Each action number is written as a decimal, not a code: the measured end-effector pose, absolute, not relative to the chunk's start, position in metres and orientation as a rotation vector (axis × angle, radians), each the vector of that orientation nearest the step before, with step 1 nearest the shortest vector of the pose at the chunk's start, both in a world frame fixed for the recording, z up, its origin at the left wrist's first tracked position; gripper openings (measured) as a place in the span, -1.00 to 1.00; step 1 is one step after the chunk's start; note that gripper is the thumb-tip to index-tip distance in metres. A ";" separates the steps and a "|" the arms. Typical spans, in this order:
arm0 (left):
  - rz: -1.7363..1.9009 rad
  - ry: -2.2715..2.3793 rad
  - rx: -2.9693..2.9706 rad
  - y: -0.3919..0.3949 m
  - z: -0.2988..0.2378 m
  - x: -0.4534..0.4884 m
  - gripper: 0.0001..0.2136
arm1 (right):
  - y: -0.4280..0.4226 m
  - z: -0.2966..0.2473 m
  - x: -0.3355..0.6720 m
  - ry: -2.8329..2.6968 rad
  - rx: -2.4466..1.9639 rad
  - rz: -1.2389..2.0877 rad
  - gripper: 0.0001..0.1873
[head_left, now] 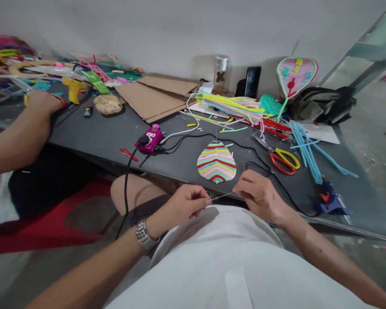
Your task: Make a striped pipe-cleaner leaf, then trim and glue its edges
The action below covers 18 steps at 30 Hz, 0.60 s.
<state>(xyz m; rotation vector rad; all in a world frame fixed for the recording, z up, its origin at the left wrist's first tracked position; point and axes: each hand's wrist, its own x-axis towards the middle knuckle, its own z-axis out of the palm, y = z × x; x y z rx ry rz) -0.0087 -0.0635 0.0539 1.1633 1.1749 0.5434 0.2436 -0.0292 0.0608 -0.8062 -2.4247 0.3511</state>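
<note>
Between my two hands runs a thin, pale wire-like strand [221, 196], held in front of my white shirt at the table's edge. My left hand [193, 200], below a metal watch, pinches one end. The other end is pinched in the fingers of my right hand [255, 191]. Just beyond them on the table lies a striped, drop-shaped piece [216, 163] of pipe cleaners in several colours, a thin wire rising from its tip. Scissors [281, 159] with red and yellow handles lie to the right of it.
A blue glue gun [333, 201] lies at the right edge; its black cord crosses the table. Nearby are a purple power socket [149, 139], pipe cleaner bundles [231, 107], cardboard [157, 96], a bottle [220, 75] and a phone [252, 82]. A co-worker's arm [28, 124] reaches in at left.
</note>
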 end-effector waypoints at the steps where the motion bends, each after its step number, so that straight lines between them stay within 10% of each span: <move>1: 0.532 1.170 1.125 -0.063 0.054 -0.011 -0.78 | -0.028 0.061 0.247 -2.417 -0.816 0.356 -0.71; 18: 0.502 1.122 0.908 -0.059 0.041 -0.009 -0.78 | -0.022 0.049 0.251 -2.411 -0.949 0.585 -0.77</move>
